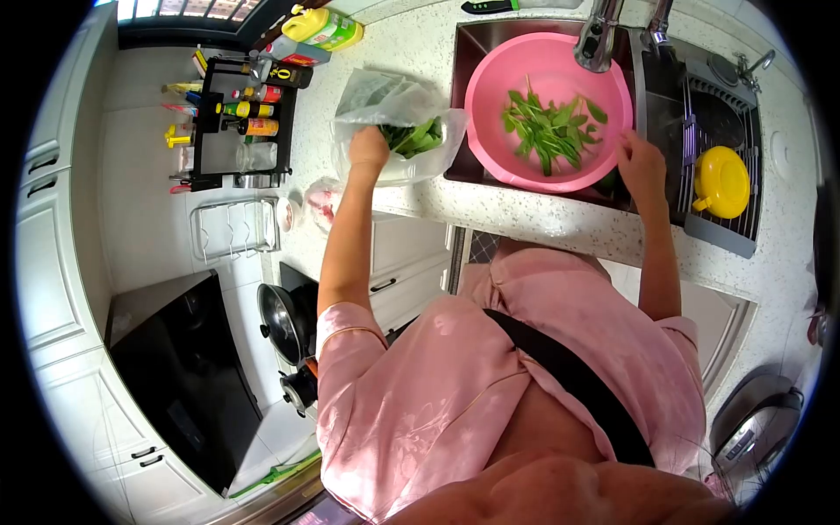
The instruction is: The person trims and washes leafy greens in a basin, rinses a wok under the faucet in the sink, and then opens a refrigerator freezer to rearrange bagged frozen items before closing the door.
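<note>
My left hand (pixel 368 149) is closed at the mouth of a clear plastic bag (pixel 366 98) on the counter, apparently gripping the bag's edge; its fingertips are partly hidden. Leafy greens (pixel 418 138) show inside the bag, just right of that hand. A pink basin (pixel 486 131) sits in the sink, with a heap of loose green leaves and stems (pixel 547 131) at its bottom. At the basin's right rim is my right hand (pixel 643 171), its fingers curled over the edge.
A faucet (pixel 597 39) hangs over the basin's back. Right of the sink, a dish rack (pixel 739 232) holds a yellow bowl-shaped item (pixel 722 182). Bottles fill a black rack (pixel 210 131) at the left. A small plastic bag (pixel 324 201) lies near the counter edge.
</note>
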### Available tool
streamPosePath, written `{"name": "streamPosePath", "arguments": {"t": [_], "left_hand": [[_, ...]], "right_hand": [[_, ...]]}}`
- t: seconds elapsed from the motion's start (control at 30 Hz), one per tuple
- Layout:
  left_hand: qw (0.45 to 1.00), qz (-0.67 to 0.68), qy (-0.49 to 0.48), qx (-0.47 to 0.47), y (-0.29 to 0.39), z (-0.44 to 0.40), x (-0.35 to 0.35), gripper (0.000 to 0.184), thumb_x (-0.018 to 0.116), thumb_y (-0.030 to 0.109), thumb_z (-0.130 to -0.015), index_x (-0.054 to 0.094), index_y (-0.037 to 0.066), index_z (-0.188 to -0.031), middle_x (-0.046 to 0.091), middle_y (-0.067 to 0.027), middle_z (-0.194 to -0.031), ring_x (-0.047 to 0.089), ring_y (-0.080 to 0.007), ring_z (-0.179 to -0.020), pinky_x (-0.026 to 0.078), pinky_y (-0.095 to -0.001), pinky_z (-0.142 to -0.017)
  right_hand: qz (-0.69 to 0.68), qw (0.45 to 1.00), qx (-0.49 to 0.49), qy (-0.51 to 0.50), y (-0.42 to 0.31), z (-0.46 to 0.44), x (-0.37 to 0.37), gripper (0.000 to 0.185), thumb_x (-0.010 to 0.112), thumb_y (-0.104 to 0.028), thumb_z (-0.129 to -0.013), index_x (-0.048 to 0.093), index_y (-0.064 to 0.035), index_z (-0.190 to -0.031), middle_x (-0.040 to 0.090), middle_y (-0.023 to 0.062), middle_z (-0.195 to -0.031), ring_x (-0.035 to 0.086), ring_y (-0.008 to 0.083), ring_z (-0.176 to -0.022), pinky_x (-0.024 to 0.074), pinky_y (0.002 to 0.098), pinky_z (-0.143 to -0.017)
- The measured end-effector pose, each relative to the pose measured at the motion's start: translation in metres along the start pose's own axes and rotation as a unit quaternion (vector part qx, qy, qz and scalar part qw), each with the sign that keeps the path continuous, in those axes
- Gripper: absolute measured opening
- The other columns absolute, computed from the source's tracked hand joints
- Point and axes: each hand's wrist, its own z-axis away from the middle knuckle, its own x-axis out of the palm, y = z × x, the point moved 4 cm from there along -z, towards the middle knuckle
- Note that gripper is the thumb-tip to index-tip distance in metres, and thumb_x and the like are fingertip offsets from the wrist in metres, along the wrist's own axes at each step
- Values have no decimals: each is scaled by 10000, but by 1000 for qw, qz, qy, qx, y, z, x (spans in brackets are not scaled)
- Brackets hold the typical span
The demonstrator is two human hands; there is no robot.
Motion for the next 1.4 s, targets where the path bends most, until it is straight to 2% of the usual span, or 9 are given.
{"name": "streamPosePath", "arguments": {"t": [0.4, 0.5, 0.67, 0.73, 0.87, 0.93, 1.0, 1.2, 1.4], "left_hand": [[999, 27, 41, 7, -1, 16, -9, 265, 575, 301, -797, 665, 83, -917, 643, -159, -938, 611, -346, -860, 486, -424, -752], [959, 129, 234, 99, 2, 40, -38, 281, 552, 305, -819, 642, 57, -914, 633, -193, -817, 600, -388, -739, 472, -464, -682], [975, 151, 142, 83, 21, 50, -49, 325, 591, 283, -816, 606, 25, -1013, 639, -184, -913, 609, -356, -811, 471, -427, -691], [894, 388, -5, 224, 41, 54, -41, 373, 588, 304, -843, 581, 2, -1064, 626, -131, -990, 602, -273, -858, 478, -404, -698], [848, 526, -8, 68, 6, 35, -20, 255, 581, 230, -858, 614, 17, -994, 607, -90, -777, 532, -191, -631, 447, -317, -596], [870, 478, 7, 123, -1, 29, -19, 193, 526, 144, -858, 617, 13, -967, 624, -120, -804, 567, -246, -646, 457, -354, -607], [924, 173, 147, 306, 5, 33, -23, 189, 468, 69, -830, 620, 8, -925, 637, -161, -870, 596, -324, -710, 466, -402, -660], [984, 13, 115, 138, 18, 29, -8, 241, 465, 74, -801, 636, 51, -969, 625, -179, -896, 587, -346, -880, 466, -414, -768], [976, 11, 50, 214, 25, 50, -17, 218, 547, 95, -768, 615, 37, -968, 617, -184, -942, 588, -341, -892, 465, -400, -770]], "right_hand": [[-91, 994, -37, -42, -56, 15, 9, 165, 637, -177, -771, 608, -66, -889, 615, 114, -758, 594, 302, -670, 467, 372, -578], [-137, 987, -78, -24, -67, 16, 14, 146, 637, -171, -768, 594, -52, -839, 605, 119, -755, 584, 306, -672, 457, 379, -573], [-157, 977, -129, -64, -98, 9, 29, 143, 636, -169, -767, 590, -43, -817, 600, 121, -731, 580, 306, -660, 452, 387, -571], [-165, 971, -154, -83, -111, 9, 35, 142, 633, -172, -768, 593, -45, -817, 601, 119, -729, 580, 306, -658, 451, 389, -572], [-167, 963, -184, -104, -128, 8, 40, 151, 622, -185, -777, 589, -40, -800, 604, 130, -729, 586, 313, -663, 451, 394, -584], [-168, 961, -192, -105, -131, 9, 39, 156, 618, -189, -780, 588, -37, -795, 603, 136, -725, 587, 317, -664, 450, 398, -588], [-164, 960, -184, -133, -134, 9, 39, 158, 616, -187, -781, 607, -34, -820, 609, 147, -734, 593, 322, -672, 455, 404, -604], [-179, 957, -195, -122, -135, 14, 42, 162, 617, -179, -782, 631, -30, -843, 624, 151, -768, 602, 323, -699, 467, 395, -624], [-205, 953, -173, -138, -128, 14, 39, 163, 609, -180, -792, 628, -27, -843, 627, 146, -782, 606, 319, -712, 467, 390, -630]]}}
